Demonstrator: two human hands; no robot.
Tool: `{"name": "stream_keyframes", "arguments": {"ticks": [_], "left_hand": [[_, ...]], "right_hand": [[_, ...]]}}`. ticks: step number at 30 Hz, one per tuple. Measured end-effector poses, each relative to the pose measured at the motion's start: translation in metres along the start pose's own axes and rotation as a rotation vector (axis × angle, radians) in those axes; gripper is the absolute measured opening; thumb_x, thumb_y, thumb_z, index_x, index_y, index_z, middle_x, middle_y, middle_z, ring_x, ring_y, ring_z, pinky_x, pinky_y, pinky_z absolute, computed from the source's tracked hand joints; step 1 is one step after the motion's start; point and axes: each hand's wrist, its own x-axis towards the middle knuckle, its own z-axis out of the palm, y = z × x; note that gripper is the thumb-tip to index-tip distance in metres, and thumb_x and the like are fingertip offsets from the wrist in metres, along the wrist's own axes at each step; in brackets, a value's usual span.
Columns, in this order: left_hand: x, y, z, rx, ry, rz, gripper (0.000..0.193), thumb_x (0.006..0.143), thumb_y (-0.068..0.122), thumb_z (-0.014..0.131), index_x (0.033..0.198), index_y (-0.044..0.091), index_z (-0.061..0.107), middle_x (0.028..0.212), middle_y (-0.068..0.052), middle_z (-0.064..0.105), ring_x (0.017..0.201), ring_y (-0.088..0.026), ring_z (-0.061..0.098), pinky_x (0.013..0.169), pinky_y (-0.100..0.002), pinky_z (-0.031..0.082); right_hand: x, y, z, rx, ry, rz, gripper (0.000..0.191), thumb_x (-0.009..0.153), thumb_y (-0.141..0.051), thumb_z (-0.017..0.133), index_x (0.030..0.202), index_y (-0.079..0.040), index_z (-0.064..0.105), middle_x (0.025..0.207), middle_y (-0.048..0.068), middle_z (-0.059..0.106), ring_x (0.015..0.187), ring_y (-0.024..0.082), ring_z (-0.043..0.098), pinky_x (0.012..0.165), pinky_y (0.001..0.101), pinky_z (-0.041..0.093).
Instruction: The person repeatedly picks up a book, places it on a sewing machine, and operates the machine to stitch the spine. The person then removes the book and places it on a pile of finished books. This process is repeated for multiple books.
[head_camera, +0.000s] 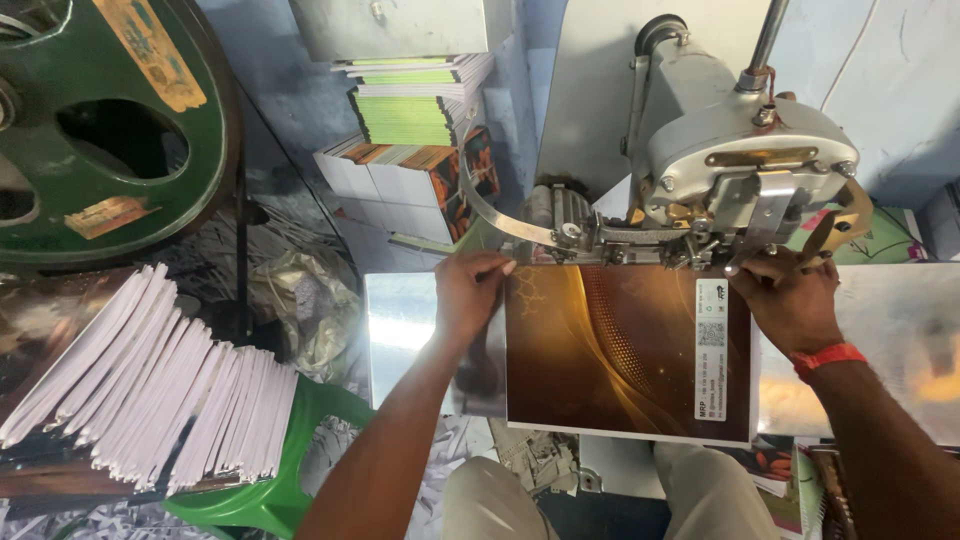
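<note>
A notebook (610, 350) with a glossy brown and gold cover lies on the shiny metal table (400, 330) under the head of a grey stitching machine (740, 150). My left hand (470, 292) pinches the notebook's top left corner by the machine's metal arm. My right hand (790, 300), with a red band on the wrist, grips the top right corner beneath the machine head. A white label with a code square sits along the cover's right side.
A fanned row of white booklets (150, 390) rests at the left on a green plastic stool (290, 470). A big green flywheel (100, 120) fills the top left. Stacked green and orange notebooks (420, 140) stand behind. Paper scraps lie on the floor.
</note>
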Motion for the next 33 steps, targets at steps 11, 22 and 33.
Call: {"name": "stream_keyframes", "arguments": {"ticks": [11,22,33], "left_hand": [[0.0,0.006,0.007,0.078,0.012,0.126,0.011,0.079,0.011,0.083,0.09,0.009,0.081,0.087,-0.011,0.078,0.078,-0.029,0.075,0.073,-0.037,0.056],[0.002,0.007,0.022,0.301,-0.061,0.301,0.011,0.086,0.016,0.076,0.095,0.011,0.08,0.096,-0.007,0.076,0.093,-0.031,0.068,0.083,-0.047,0.046],[-0.002,-0.004,0.04,0.337,-0.076,0.233,0.012,0.09,0.019,0.075,0.1,0.016,0.08,0.098,-0.002,0.076,0.1,-0.025,0.066,0.091,-0.045,0.038]], "right_hand": [[0.003,0.011,-0.009,0.045,-0.11,0.036,0.017,0.094,-0.025,0.073,0.096,-0.009,0.078,0.084,0.01,0.073,0.079,0.029,0.071,0.08,0.0428,0.054],[0.008,0.01,-0.04,0.129,-0.058,-0.045,0.01,0.092,-0.01,0.067,0.097,-0.006,0.075,0.092,0.018,0.073,0.088,0.039,0.069,0.078,0.0477,0.054],[0.008,0.018,-0.044,0.149,-0.017,-0.071,0.021,0.09,-0.011,0.068,0.109,-0.011,0.078,0.117,0.012,0.073,0.118,0.038,0.059,0.105,0.049,0.045]]}}
